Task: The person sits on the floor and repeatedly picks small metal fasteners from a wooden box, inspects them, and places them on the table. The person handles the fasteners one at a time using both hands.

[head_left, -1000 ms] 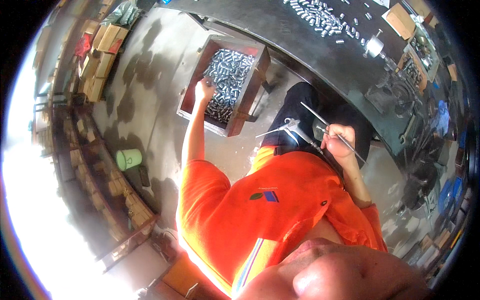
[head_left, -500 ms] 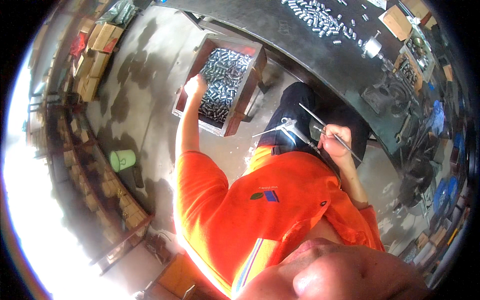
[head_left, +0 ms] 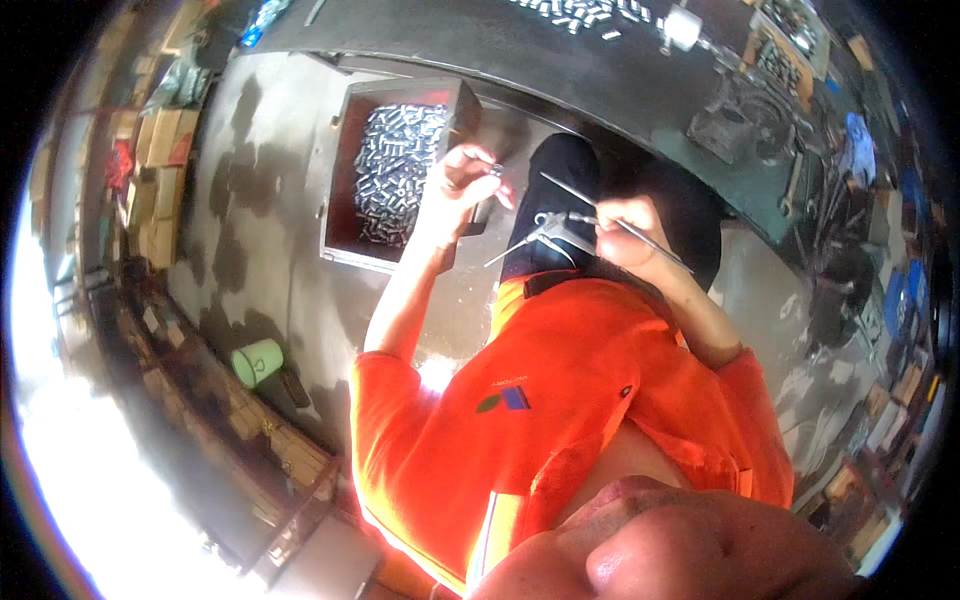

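Metal piece [head_left: 494, 171], small, sits pinched in my left hand [head_left: 462, 182] fingers just beside the box of parts [head_left: 392, 172]; my right hand [head_left: 622, 228] grips thin rods [head_left: 612, 222]. I should bring them together slowly.

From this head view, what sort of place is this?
Likely a small metalworking or assembly workshop: a box of small metal cylinders on the concrete floor, a dark workbench strewn with similar parts, and stacked cartons along the wall.

free: bare floor [head_left: 270, 220] L of parts box [head_left: 345, 150] | blocked: bench edge [head_left: 560, 70] above, knees [head_left: 570, 180] R
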`<state>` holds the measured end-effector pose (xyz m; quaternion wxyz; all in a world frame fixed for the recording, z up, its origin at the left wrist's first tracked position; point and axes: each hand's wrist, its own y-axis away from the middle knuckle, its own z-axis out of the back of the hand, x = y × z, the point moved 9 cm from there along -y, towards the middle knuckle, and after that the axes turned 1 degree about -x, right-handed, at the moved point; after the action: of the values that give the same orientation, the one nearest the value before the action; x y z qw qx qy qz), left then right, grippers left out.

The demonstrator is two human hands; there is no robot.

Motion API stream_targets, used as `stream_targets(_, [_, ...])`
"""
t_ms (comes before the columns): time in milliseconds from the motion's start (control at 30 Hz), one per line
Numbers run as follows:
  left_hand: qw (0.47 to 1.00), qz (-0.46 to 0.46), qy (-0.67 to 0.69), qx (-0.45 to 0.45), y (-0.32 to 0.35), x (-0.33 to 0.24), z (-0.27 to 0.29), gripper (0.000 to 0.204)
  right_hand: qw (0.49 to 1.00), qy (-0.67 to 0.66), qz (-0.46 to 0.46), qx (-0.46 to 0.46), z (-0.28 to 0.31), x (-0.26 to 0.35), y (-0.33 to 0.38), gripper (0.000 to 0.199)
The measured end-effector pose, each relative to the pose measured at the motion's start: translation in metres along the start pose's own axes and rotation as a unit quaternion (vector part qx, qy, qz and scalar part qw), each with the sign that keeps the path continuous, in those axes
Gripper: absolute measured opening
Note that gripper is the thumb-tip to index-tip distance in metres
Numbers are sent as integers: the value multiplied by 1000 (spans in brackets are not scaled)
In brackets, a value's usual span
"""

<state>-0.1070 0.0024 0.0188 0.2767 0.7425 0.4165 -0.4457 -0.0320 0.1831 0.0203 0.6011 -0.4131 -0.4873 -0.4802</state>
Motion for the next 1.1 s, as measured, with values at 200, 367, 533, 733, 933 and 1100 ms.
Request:
stream_targets(200, [969,70,233,34,-7,59,-45,24,999,-5,42,-12,11,30,-10,20])
stream_targets(367, [971,128,202,-17,-3,70,-52,29,994,70,75,-25,15,34,-14,24])
stream_targets(533, [991,96,73,-63,-6,59,-45,28,995,67,70,-10,10,28,-18,22])
stream_targets(733, [994,12,-98,-53,-8,41,-53,13,983,131,131,-17,4,39,-16,20])
stream_targets(933, [993,-22,-114,-30,-11,27,-64,18,980,133,141,-52,11,38,-13,24])
stream_targets(1100, [996,68,-63,-1,-12,44,-63,25,960,174,205,-75,12,54,-10,26])
